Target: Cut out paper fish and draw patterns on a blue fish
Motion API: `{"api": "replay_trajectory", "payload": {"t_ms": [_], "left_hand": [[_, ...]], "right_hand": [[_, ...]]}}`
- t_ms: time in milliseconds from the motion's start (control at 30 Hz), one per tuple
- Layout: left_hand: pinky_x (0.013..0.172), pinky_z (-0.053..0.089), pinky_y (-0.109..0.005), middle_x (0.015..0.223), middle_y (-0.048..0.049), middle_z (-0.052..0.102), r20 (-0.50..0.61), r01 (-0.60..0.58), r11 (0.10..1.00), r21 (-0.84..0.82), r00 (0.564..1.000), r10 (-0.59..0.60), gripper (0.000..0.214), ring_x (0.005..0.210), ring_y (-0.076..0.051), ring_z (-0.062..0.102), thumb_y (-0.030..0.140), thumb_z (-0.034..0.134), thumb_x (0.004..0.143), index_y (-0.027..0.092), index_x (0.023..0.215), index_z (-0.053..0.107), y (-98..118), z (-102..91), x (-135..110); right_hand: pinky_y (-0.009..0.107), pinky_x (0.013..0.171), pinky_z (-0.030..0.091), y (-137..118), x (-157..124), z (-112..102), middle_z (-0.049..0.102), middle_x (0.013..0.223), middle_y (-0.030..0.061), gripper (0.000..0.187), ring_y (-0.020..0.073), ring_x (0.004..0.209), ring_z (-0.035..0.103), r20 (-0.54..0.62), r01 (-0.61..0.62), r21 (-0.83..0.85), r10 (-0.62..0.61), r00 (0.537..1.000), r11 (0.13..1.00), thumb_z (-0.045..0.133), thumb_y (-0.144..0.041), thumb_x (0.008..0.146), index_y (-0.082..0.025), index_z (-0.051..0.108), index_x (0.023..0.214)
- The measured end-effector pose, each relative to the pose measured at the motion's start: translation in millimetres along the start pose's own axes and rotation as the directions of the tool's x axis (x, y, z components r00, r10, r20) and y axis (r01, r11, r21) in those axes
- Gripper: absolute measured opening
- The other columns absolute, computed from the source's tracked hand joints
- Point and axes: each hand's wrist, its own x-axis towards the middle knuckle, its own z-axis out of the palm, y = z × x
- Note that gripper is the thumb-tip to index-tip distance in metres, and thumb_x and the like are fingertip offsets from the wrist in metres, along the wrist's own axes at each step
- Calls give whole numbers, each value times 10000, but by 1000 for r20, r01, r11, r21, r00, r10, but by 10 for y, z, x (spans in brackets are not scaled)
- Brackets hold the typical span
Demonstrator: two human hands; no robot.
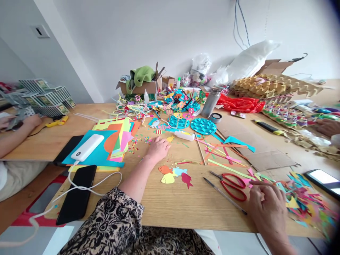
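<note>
My left hand [158,148] lies palm down on the table, fingers loosely stretched, its tips beside a yellow paper fish [170,138]. Nearer to me lie several cut-out fish: an orange one [165,169], a pale yellow one [168,178], a light blue one [180,171] and a dark pink one [187,180]. My right hand [268,202] rests at the edge of a pile of coloured paper scraps [309,202]. Its index finger reaches toward a pink scrap [247,182]; the other fingers are bent and partly hidden. Left of it are red-handled scissors [233,186] and a pencil [224,195].
Coloured paper sheets [92,147], a white power bank [87,147] and a black phone [77,194] lie left. A glue bottle [184,135], metal flask [210,102], tape roll [215,117] and cardboard [249,141] stand or lie beyond. Other people's hands [32,124] work at both sides.
</note>
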Motion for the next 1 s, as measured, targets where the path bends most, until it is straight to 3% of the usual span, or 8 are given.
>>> {"api": "replay_trajectory", "payload": {"t_ms": [167, 300, 533, 833, 1000], "left_hand": [[1015, 383, -400, 1179, -50, 681, 23, 4, 1000, -21, 1000, -3, 263, 1132, -243, 501, 190, 473, 923, 214, 1078, 683, -8, -4, 7], [1000, 385, -398, 1184, -54, 680, 37, 17, 999, -36, 999, -16, 359, 1135, -246, 495, 75, 467, 860, 217, 1115, 676, -16, 12, 14], [968, 388, -417, 1102, -74, 697, 36, 36, 998, -47, 999, -34, 374, 1091, -259, 498, 57, 451, 845, 219, 1080, 692, -10, 28, 47], [969, 384, -404, 1054, -75, 691, -4, 32, 997, -73, 999, -33, 335, 1103, -261, 494, 51, 480, 829, 212, 1027, 697, -42, 93, 128], [961, 395, -423, 1034, -75, 694, -20, 27, 995, -96, 999, -29, 339, 1091, -269, 498, 62, 463, 839, 226, 1012, 705, -49, 89, 137]], "right_hand": [[502, 845, 384, 4, -3, 36, 642, 908, 129, 296, 286, 880, 548, 40, 55, -82, -51, 998, 995, 440, -397, 912, -236, 488, 668], [548, 904, 369, -24, 5, 56, 624, 1035, 161, 334, 338, 1054, 546, 73, 90, -121, -82, 994, 989, 408, -494, 931, -201, 547, 850], [568, 935, 358, -90, -1, 35, 599, 1115, 176, 264, 376, 1132, 534, 121, 101, -144, -84, 989, 984, 395, -438, 951, -218, 519, 1028], [526, 918, 369, -12, 26, 94, 643, 988, 137, 322, 327, 1013, 572, 57, 62, -151, -54, 997, 987, 395, -501, 914, -215, 542, 910], [480, 923, 364, -45, 51, 63, 650, 953, 136, 233, 300, 999, 573, 66, 15, -154, -5, 998, 988, 451, -427, 905, -215, 541, 875]]}}
